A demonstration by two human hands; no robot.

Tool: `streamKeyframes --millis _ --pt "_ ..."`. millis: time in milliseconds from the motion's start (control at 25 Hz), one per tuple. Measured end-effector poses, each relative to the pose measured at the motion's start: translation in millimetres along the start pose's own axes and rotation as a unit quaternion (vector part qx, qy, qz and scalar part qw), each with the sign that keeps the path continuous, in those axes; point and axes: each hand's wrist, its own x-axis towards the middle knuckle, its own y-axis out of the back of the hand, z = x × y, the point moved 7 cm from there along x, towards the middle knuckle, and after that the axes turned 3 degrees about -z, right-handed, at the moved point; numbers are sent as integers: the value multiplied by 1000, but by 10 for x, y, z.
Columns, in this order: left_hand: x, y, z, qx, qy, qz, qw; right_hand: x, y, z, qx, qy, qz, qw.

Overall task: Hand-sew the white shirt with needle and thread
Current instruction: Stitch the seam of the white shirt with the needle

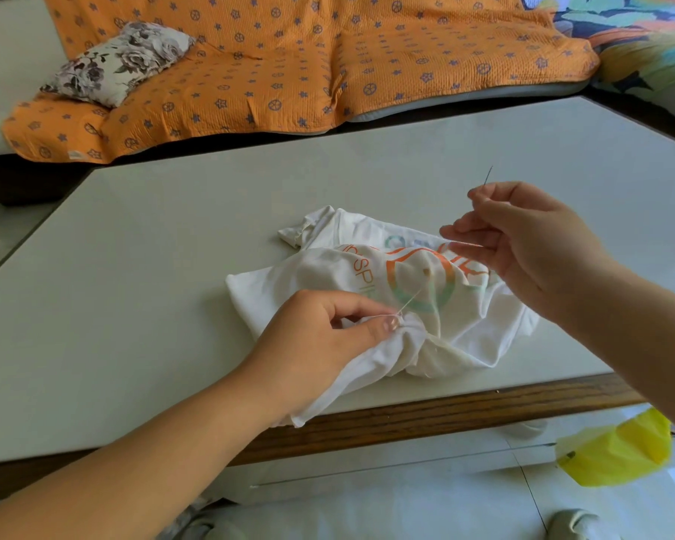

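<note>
1. Two hands work over the bench point(164, 267), both yours and both busy.
2. Your left hand point(316, 337) grips a bunched fold of the white shirt point(468, 329), thumb pressed on top of the gathered cloth, close to the near edge of the bench.
3. Your right hand point(523, 247) is raised above the far side of the shirt and pinches the needle point(488, 175) between thumb and forefinger; the needle's free end points up and away from you.
4. Thin pale thread point(410, 300) runs taut from the fold at your left thumb, up and to the right across the shirt's printed ring; you cannot follow it all the way to the needle.
5. Crumpled, the shirt lies by the near edge, right of the bench's middle, with one part hanging over that edge below your left wrist.
6. Beyond the far edge, an orange patterned cover point(258, 79) lies spread with a floral pillow point(117, 62) on it.
7. Below the near edge, to your right, a yellow bag point(616, 450) shows.
</note>
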Motion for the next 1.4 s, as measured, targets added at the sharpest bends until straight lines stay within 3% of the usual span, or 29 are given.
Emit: streamKeyframes --millis 80,200,280,400,480,560,680,1000,1400 --pt "15 -13 -29 -19 13 -14 1000 39 89 -43 -117 55 33 991" --pt "28 -29 -43 -39 29 -30 998 35 140 -143 -316 133 54 938" --pt "32 -29 -45 -48 36 -33 998 45 171 -187 -370 152 65 914" --pt "34 -26 -55 -50 40 -32 997 0 131 -230 -378 142 58 913" --pt "27 -26 -55 -49 37 -34 998 -125 -55 -150 -364 118 -28 923" --pt "27 -31 -49 -56 34 -36 997 -366 -322 -11 -380 112 -138 908" --pt "44 -38 -53 -67 29 -29 997 -613 -536 145 -398 149 -205 882" --pt "24 3 -33 -57 15 -27 998 -643 -551 157 -396 195 -184 878" --pt "5 197 174 92 -69 83 990 -574 -509 139 -344 120 -175 915"
